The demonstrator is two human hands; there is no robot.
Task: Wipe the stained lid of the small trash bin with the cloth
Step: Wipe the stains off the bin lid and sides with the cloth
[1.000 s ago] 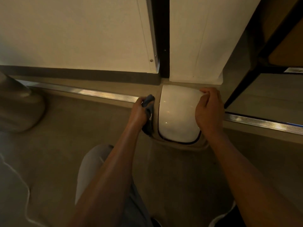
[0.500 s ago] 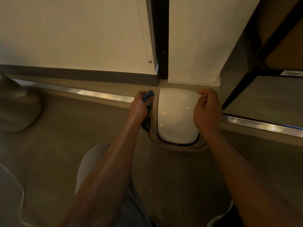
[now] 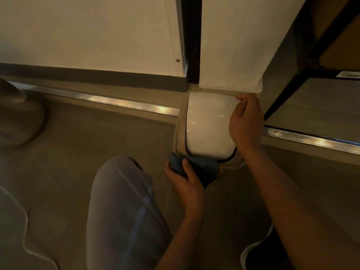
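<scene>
A small trash bin stands on the floor against the wall, with a glossy white swing lid (image 3: 207, 123) set in a beige rim (image 3: 179, 131). My right hand (image 3: 246, 123) rests on the lid's right side, its fingers gripping the far right edge. A dark blue cloth (image 3: 202, 167) is pressed against the near front edge of the bin's top. My left hand (image 3: 185, 178) grips that cloth from below, thumb on top. The cloth hides the near left part of the rim.
White cabinet panels (image 3: 97, 36) with a dark gap rise behind the bin. A metal floor strip (image 3: 126, 103) runs left to right. A black-framed shelf (image 3: 292, 90) stands at right, a rounded beige object (image 3: 17, 117) at far left. My bent knee (image 3: 120, 201) is near the bin.
My left hand has slid the cloth from the lid's far left side down around to the near front edge. The right hand has stayed on the lid's right side.
</scene>
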